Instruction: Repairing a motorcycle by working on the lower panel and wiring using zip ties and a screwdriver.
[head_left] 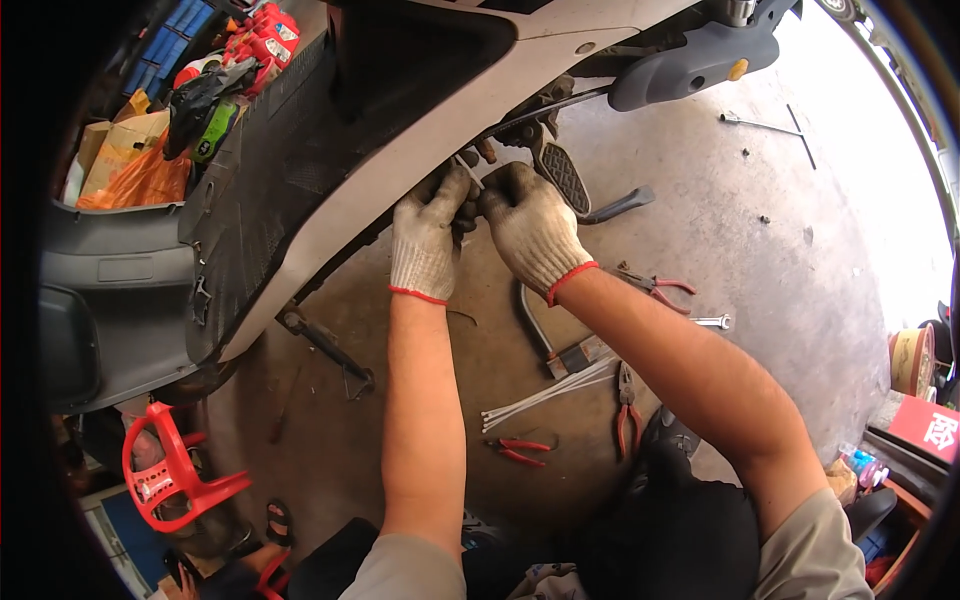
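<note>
My left hand (428,225) and my right hand (530,225) wear stained knitted gloves with red cuffs. Their fingers curl close together at the lower edge of a scooter's pale body panel (340,200), around a thin white strip (470,172), likely a cable tie; the fingertips are partly hidden. A black cable (545,101) and a ridged footpeg (563,175) are just above and right. Below lie several white cable ties (540,395), red-handled pliers (627,420), smaller red-handled cutters (522,457), more pliers (672,295) behind my right forearm and a wrench (712,322).
A T-handle wrench (760,125) lies at upper right. Cluttered bags (135,160) and red bottles (265,40) sit upper left. A red plastic chair (165,480) and another person's sandalled foot (277,525) are lower left. A red box (912,425) is at right.
</note>
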